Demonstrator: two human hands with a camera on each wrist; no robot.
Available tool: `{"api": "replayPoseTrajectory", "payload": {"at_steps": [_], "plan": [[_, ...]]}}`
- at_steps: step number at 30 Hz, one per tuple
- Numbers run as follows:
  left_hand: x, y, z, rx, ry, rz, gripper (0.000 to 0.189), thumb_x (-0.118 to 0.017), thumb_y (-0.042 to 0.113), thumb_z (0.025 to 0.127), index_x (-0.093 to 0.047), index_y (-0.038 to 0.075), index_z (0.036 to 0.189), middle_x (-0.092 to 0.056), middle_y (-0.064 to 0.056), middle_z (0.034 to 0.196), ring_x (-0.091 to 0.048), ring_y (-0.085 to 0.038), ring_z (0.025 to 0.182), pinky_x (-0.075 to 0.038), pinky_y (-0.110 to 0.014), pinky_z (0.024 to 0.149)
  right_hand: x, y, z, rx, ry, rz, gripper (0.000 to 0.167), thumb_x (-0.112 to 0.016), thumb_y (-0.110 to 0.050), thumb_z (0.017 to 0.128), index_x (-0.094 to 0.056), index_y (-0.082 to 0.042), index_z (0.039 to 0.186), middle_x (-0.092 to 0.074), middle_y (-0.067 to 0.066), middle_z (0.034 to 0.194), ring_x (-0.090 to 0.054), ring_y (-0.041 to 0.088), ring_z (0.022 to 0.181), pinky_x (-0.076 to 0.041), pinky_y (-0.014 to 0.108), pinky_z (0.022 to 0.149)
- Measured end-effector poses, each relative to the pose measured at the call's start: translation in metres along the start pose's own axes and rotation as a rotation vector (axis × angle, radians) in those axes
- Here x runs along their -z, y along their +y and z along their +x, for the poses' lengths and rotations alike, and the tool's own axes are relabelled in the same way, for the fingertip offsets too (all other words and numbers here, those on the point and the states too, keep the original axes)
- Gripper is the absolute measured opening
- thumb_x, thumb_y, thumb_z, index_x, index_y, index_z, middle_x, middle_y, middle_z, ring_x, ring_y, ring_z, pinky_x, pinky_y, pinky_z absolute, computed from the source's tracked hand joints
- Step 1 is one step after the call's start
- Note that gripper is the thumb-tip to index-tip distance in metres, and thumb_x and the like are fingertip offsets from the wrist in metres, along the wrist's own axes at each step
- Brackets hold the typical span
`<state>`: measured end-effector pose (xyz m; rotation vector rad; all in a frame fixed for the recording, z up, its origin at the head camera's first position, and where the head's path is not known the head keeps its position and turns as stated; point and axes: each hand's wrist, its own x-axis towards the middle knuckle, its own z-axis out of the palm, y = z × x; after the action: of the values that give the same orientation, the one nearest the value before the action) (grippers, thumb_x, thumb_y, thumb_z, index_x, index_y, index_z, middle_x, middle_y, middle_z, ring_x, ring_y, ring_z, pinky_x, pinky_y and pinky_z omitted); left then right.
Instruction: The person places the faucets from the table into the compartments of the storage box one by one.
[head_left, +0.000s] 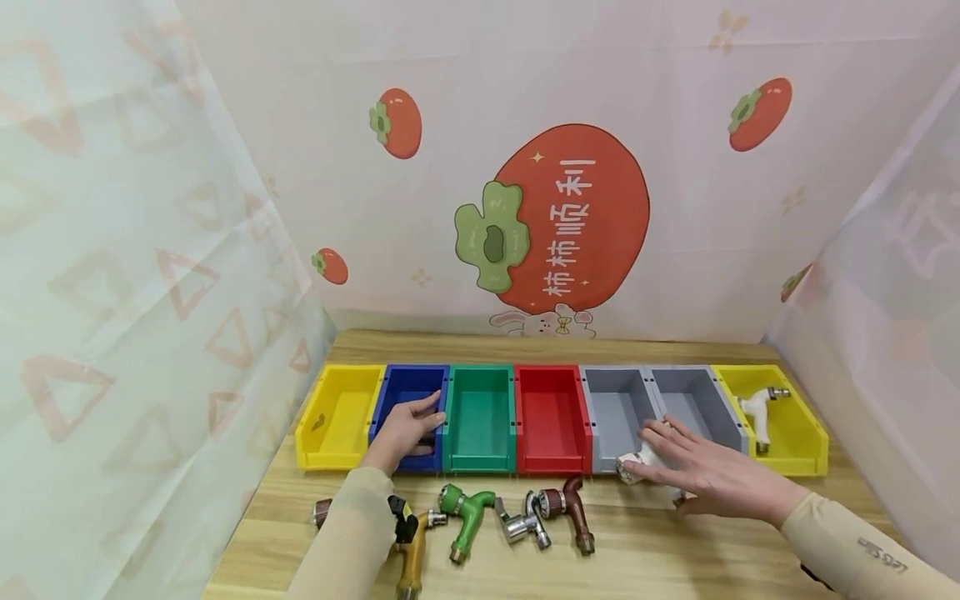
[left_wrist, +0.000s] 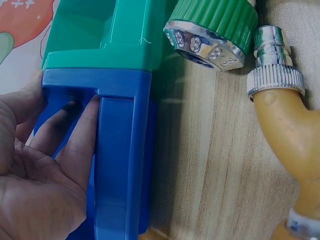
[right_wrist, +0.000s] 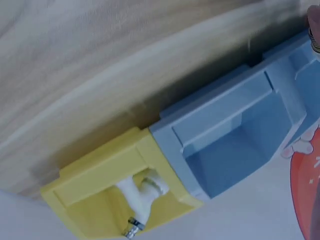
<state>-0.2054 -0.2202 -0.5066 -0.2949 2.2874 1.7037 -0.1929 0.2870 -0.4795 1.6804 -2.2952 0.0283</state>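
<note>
The right hand (head_left: 701,468) is gripping a white tap (head_left: 642,457), holding it by the near edge of the left gray bin (head_left: 617,407). The left hand (head_left: 405,431) is touching the right wall of the blue bin (head_left: 405,382), its fingers nearly straight. Nearer, a yellow tap (head_left: 412,560), green tap (head_left: 471,515), chrome tap (head_left: 521,527) and maroon tap (head_left: 574,507) are lying on the surface (head_left: 660,558), left to right. A second white tap (head_left: 759,411) is resting in the right yellow bin (head_left: 792,423).
</note>
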Motion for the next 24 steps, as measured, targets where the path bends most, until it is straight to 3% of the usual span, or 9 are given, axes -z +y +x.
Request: {"api": "replayPoseTrajectory", "payload": {"at_steps": [5, 13, 20, 24], "plan": [[0.0, 0.0, 0.001, -0.011, -0.007, 0.004, 0.058, -0.065, 0.027, 0.102, -0.044, 0.033, 0.156, -0.055, -0.01, 0.15, -0.06, -0.034, 0.129, -0.059, -0.05, 0.091, 0.008, 0.009, -0.002, -0.031, -0.004, -0.054, 0.103, -0.094, -0.048, 0.063, -0.051, -0.024, 0.153, -0.041, 0.018, 0.16, -0.046, 0.043, 0.139, -0.007, 0.03, 0.123], [-0.001, 0.0, 0.0, -0.013, -0.004, 0.016, 0.057, -0.064, 0.027, 0.103, -0.043, 0.032, 0.157, -0.057, -0.012, 0.148, -0.059, -0.035, 0.129, -0.059, -0.049, 0.091, 0.013, 0.018, -0.006, -0.081, -0.033, -0.06, 0.108, -0.096, -0.045, 0.061, -0.048, -0.025, 0.155, -0.039, 0.018, 0.161, -0.043, 0.044, 0.14, 0.003, 0.029, 0.126], [-0.001, 0.002, -0.002, -0.011, 0.009, 0.033, 0.058, -0.064, 0.026, 0.103, -0.043, 0.03, 0.157, -0.058, -0.012, 0.147, -0.06, -0.036, 0.128, -0.059, -0.05, 0.091, 0.015, 0.025, -0.011, -0.073, -0.021, -0.065, 0.097, -0.087, -0.052, 0.071, -0.049, -0.022, 0.155, -0.04, 0.019, 0.16, -0.041, 0.044, 0.141, 0.0, 0.039, 0.128], [-0.002, 0.002, -0.003, -0.011, 0.01, 0.034, 0.058, -0.064, 0.025, 0.103, -0.043, 0.03, 0.157, -0.055, -0.011, 0.15, -0.061, -0.036, 0.127, -0.059, -0.05, 0.091, 0.017, 0.028, -0.015, -0.082, -0.024, -0.073, 0.098, -0.089, -0.05, 0.07, -0.049, -0.021, 0.155, -0.038, 0.019, 0.161, -0.04, 0.044, 0.142, 0.0, 0.04, 0.128]]}}
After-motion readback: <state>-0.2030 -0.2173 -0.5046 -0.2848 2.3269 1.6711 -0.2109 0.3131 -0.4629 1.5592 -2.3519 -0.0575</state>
